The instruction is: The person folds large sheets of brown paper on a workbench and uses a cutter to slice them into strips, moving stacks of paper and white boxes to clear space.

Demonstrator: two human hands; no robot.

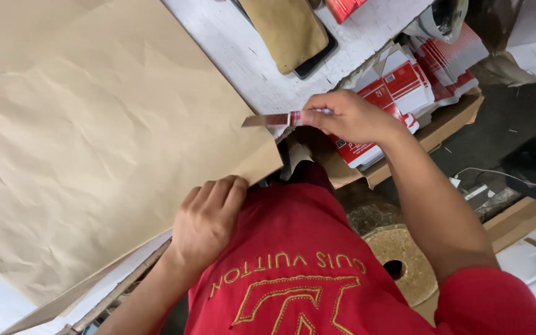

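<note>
**Blade at the edge of the brown paper**

We have a large, creased sheet of brown kraft paper [94,142] spread over the white, scuffed worktable [268,68], covering most of it. Our left hand [206,223] is curled closed on the sheet's near edge, pinching it against the table's rim beside our red shirt [293,267]. Our right hand [348,116] is closed around a slim utility knife with a red handle and bare metal blade [274,120], the blade pointing left and meeting the paper at its corner. We judge the cutting step is in hand; the next stroke calls for the left hand to keep the sheet taut and stay out of the blade's line.

Just beyond the right hand, a brown cardboard box [448,118] holds stacks of flat red-and-white cartons [417,74], crowding the knife hand's elbow room. A tan pouch lying on a dark tablet [286,31] sits further up the table, apart from the cut. A round cardboard reel [404,260] rests below.
</note>
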